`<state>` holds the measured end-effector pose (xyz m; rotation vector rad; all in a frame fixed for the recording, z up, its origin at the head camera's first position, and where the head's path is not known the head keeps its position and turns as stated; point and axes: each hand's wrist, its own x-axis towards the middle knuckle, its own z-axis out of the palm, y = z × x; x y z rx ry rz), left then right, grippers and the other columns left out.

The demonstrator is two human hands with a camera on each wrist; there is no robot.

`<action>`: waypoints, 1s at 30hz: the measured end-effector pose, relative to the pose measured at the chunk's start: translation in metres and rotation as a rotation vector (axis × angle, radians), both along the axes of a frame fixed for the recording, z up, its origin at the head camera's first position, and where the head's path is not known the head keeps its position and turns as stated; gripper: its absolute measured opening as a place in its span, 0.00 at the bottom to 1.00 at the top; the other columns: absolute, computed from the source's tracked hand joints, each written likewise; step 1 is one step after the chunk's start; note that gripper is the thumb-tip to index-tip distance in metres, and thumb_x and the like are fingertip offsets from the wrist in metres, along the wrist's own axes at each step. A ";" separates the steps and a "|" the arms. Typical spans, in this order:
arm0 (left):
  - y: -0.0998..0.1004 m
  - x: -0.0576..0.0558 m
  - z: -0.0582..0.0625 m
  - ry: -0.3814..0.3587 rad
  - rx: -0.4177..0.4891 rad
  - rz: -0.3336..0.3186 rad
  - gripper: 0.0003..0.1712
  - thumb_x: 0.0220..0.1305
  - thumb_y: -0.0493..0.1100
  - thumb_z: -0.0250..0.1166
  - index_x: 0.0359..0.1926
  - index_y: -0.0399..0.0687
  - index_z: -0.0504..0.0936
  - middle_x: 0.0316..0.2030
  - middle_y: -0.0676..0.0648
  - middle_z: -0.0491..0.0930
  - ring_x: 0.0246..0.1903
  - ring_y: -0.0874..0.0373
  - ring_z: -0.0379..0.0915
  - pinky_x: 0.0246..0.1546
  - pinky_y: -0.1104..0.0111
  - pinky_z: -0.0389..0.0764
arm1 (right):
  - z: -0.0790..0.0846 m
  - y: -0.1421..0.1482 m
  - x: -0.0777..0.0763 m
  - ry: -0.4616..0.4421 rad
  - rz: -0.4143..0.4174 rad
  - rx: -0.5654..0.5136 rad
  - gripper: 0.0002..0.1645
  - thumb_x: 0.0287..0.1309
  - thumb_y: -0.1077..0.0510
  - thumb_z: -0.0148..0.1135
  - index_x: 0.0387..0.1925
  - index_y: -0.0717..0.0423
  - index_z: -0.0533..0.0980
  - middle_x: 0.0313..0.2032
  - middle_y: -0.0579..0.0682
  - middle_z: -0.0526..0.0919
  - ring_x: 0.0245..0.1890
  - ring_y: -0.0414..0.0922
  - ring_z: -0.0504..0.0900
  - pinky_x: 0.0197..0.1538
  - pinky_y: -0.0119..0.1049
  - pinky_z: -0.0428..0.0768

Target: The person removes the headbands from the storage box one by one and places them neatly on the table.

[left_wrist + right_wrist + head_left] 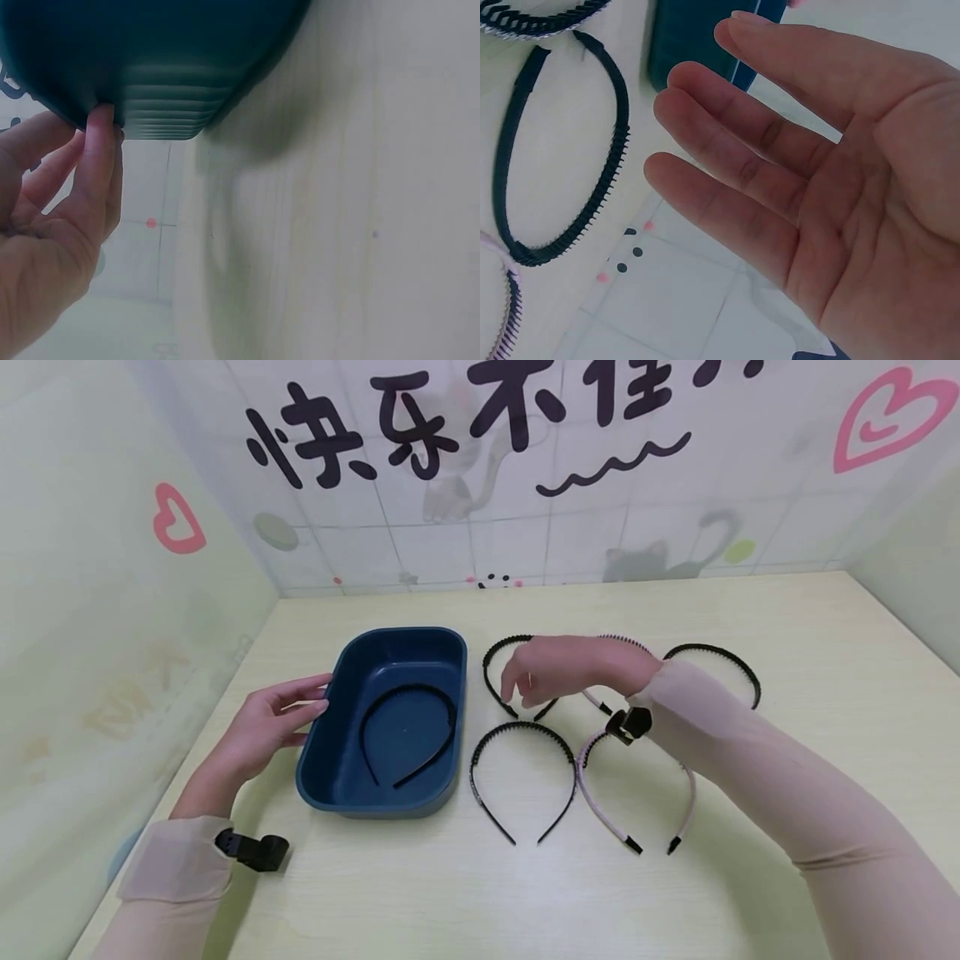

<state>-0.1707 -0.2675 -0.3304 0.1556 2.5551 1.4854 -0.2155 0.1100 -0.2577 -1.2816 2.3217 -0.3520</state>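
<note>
My left hand [262,727] is at the left side of a dark blue plastic basin [347,812], its fingertips touching the outer wall just under the rim in the left wrist view. Inside the basin lies a black headband [408,687]. My right hand [551,668] hovers over the back row of headbands, fingers relaxed and holding nothing; its bare palm [855,225] shows in the right wrist view. Under it is a black toothed headband [491,664], partly hidden by the hand.
In front lie a black toothed headband [474,777] and a pink one [592,802] with black tips. Behind the right forearm are another pink headband [596,700] and a black headband [750,672], both partly covered. A patterned wall [480,552] stands behind the table.
</note>
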 end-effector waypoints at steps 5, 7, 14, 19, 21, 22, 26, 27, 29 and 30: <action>0.000 -0.001 0.000 -0.004 0.010 -0.001 0.33 0.63 0.54 0.57 0.66 0.49 0.63 0.53 0.44 0.67 0.44 0.73 0.70 0.37 0.69 0.77 | 0.006 -0.010 0.000 0.014 -0.007 0.008 0.15 0.56 0.66 0.59 0.46 0.57 0.79 0.41 0.51 0.80 0.37 0.43 0.79 0.44 0.35 0.74; 0.000 -0.001 0.000 -0.004 0.009 -0.001 0.33 0.63 0.54 0.57 0.66 0.49 0.63 0.53 0.44 0.67 0.44 0.73 0.70 0.37 0.69 0.77 | 0.008 -0.015 0.000 0.020 -0.005 0.010 0.15 0.56 0.66 0.58 0.46 0.58 0.79 0.43 0.52 0.80 0.38 0.43 0.78 0.44 0.35 0.74; 0.000 -0.001 0.000 -0.010 0.008 0.005 0.33 0.63 0.55 0.57 0.66 0.50 0.63 0.53 0.44 0.67 0.45 0.72 0.70 0.37 0.69 0.77 | 0.013 -0.032 -0.002 0.018 -0.001 0.044 0.16 0.57 0.66 0.57 0.48 0.58 0.78 0.43 0.51 0.80 0.40 0.43 0.78 0.45 0.34 0.74; -0.001 0.000 -0.001 -0.015 0.014 0.008 0.33 0.63 0.55 0.58 0.66 0.50 0.64 0.53 0.44 0.67 0.44 0.72 0.71 0.37 0.69 0.78 | 0.017 -0.043 -0.004 0.027 0.009 0.049 0.16 0.57 0.65 0.58 0.48 0.58 0.77 0.44 0.50 0.79 0.40 0.43 0.78 0.44 0.33 0.73; -0.001 0.000 -0.001 -0.014 0.013 0.007 0.33 0.63 0.55 0.58 0.66 0.49 0.64 0.53 0.44 0.67 0.44 0.71 0.71 0.37 0.69 0.78 | 0.017 -0.048 -0.005 0.030 0.020 0.050 0.16 0.58 0.64 0.58 0.49 0.58 0.77 0.45 0.50 0.79 0.40 0.42 0.77 0.44 0.32 0.73; -0.001 0.001 -0.001 -0.014 0.012 0.007 0.33 0.63 0.55 0.58 0.66 0.49 0.64 0.53 0.44 0.67 0.44 0.71 0.71 0.37 0.69 0.78 | 0.018 -0.050 -0.005 0.030 0.025 0.050 0.16 0.58 0.64 0.57 0.49 0.58 0.77 0.46 0.50 0.78 0.41 0.42 0.77 0.44 0.32 0.73; 0.000 0.001 -0.001 -0.012 0.006 0.007 0.33 0.63 0.55 0.57 0.66 0.49 0.63 0.53 0.43 0.67 0.44 0.72 0.71 0.37 0.68 0.78 | 0.017 -0.062 -0.007 0.036 0.040 0.062 0.16 0.58 0.64 0.58 0.50 0.57 0.76 0.48 0.49 0.77 0.41 0.41 0.76 0.44 0.31 0.73; 0.000 0.001 -0.001 -0.011 0.005 0.007 0.33 0.63 0.55 0.57 0.66 0.49 0.63 0.54 0.43 0.67 0.44 0.72 0.71 0.37 0.68 0.78 | 0.017 -0.065 -0.008 0.037 0.043 0.063 0.16 0.58 0.64 0.58 0.50 0.57 0.76 0.48 0.49 0.77 0.40 0.40 0.76 0.44 0.31 0.73; 0.000 0.001 0.000 -0.009 0.006 0.006 0.33 0.63 0.55 0.57 0.66 0.49 0.63 0.54 0.43 0.67 0.44 0.72 0.71 0.37 0.68 0.78 | 0.017 -0.071 -0.010 0.036 0.052 0.066 0.16 0.58 0.63 0.58 0.50 0.56 0.77 0.48 0.49 0.78 0.40 0.40 0.76 0.43 0.31 0.73; 0.000 0.001 0.000 -0.009 0.007 0.005 0.33 0.63 0.55 0.57 0.66 0.49 0.63 0.53 0.43 0.67 0.44 0.72 0.71 0.37 0.68 0.78 | 0.017 -0.074 -0.011 0.037 0.056 0.068 0.16 0.58 0.63 0.58 0.50 0.56 0.77 0.48 0.49 0.77 0.40 0.40 0.76 0.43 0.31 0.73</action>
